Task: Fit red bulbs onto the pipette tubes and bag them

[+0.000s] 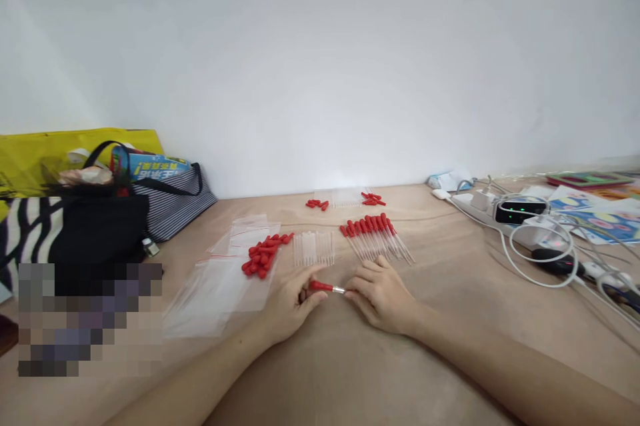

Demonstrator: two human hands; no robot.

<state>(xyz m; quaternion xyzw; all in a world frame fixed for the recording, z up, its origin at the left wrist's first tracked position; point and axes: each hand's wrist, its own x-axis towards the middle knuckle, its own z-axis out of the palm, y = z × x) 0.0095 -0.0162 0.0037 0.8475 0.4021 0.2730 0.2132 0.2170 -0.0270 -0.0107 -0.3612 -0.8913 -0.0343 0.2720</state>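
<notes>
My left hand [293, 303] pinches a red rubber dropper bulb [320, 286] between thumb and fingers. In my right hand [381, 296] is a clear glass dropper tube [339, 290], its end meeting the bulb's neck; the rest is hidden by the fingers. Just beyond the hands lies a row of bare glass tubes [313, 249]. Left of that row, loose red bulbs [263, 256] are heaped on clear plastic bags [215, 296]. Behind my right hand, several droppers with red bulbs fitted [373, 236] lie side by side.
Near the wall are more glass tubes [347, 197] and small red bulbs [373, 199]. Bags [173, 203] crowd the left side of the brown-covered table [320, 373]. On the right lie a power strip [473, 209], tangled white cables [510, 249] and printed sheets [600, 213].
</notes>
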